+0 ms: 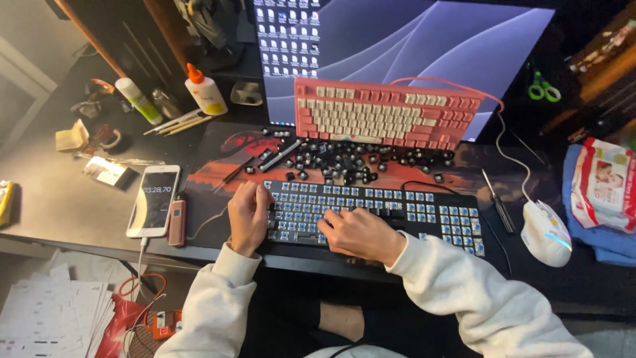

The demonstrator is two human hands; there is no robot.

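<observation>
Head view, ordered from near to far. Nearest the wearer, both forearms in pale sleeves reach onto a black keyboard (371,212) stripped of most keycaps, its blue switches exposed; it lies along the near edge of the desk on a red and black desk mat (212,179). The left hand (248,215) rests on the keyboard's left end, fingers curled down over the switches; whether it pinches anything cannot be told. The right hand (360,233) lies on the near middle rows, fingers bent and pressed to the board, with nothing seen in its grasp.

Left of the keyboard, a white smartphone (154,201) lies face up with its screen lit, and a small brown oblong device (177,222) sits just beside it. Right of the keyboard lie a dark-handled screwdriver (498,201), a white mouse (546,233) with a glowing strip, and, farther right, a packet of wipes (604,185) on a blue cloth (613,248).

Just beyond the black keyboard, loose black keycaps (344,162) are scattered across the mat. Behind them a pink keyboard (387,114) with cream keys stands tilted against the monitor (411,40). At far left stand a white glue bottle (206,91) with an orange tip and a green-labelled tube (139,99); at far right, green-handled scissors (544,88).
</observation>
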